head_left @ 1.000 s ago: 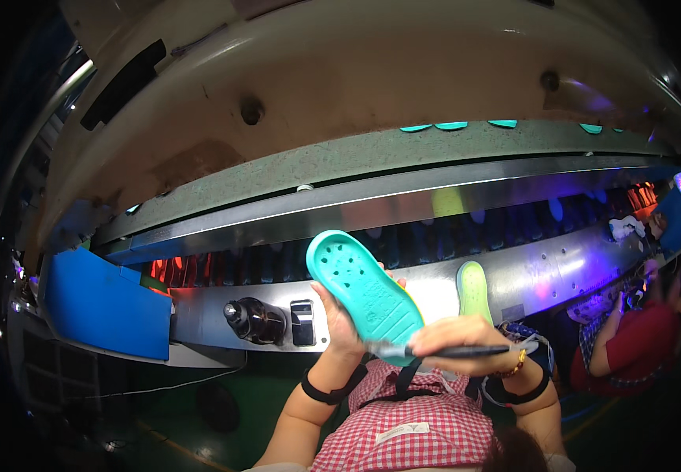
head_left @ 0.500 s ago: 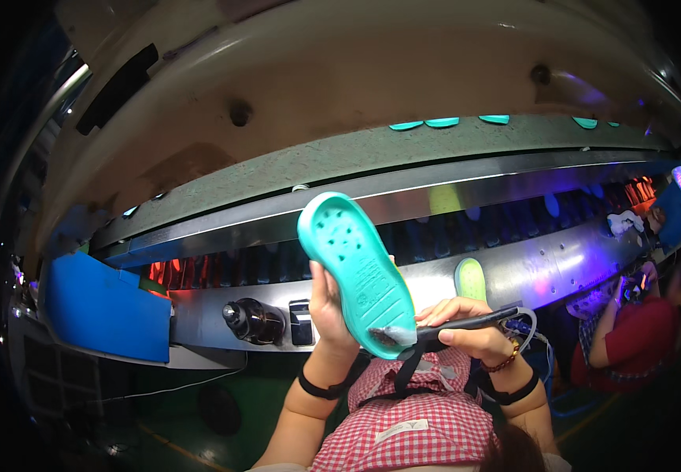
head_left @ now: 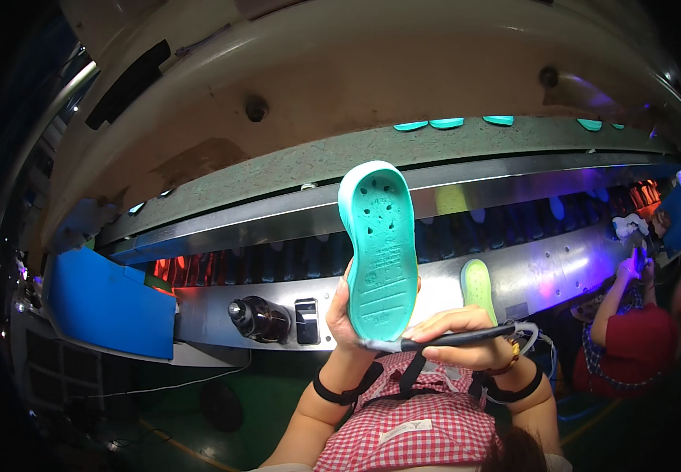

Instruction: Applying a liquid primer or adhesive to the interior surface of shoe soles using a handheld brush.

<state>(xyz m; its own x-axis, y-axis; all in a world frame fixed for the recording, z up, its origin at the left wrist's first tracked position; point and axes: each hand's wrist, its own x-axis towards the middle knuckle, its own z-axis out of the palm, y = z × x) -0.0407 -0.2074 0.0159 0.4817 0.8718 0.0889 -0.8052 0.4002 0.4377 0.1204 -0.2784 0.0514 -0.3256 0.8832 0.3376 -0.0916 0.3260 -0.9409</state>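
Note:
A teal foam shoe sole (head_left: 383, 259), with small holes at its far end and ribs at its near end, stands tilted up in front of me. My left hand (head_left: 342, 315) is closed round its near left edge, with part of the fingers hidden behind it. My right hand (head_left: 460, 334) grips a black-handled brush (head_left: 466, 339) held nearly level. The bristle end of the brush lies along the sole's near rim, close to my left hand; whether it touches is hard to tell. A yellow-green sole (head_left: 478, 287) lies on the metal ledge beyond my right hand.
Behind runs a roller conveyor (head_left: 277, 263) with a glowing red part at each end. Several teal pieces (head_left: 446, 123) sit on the grey belt beyond. A dark bottle (head_left: 258, 320) and a phone-like black device (head_left: 306, 322) stand left; a co-worker in red (head_left: 635, 338) works at right.
The sole has moved right and away from me and turned more upright. The brush has gone from the sole's inner face to its near rim.

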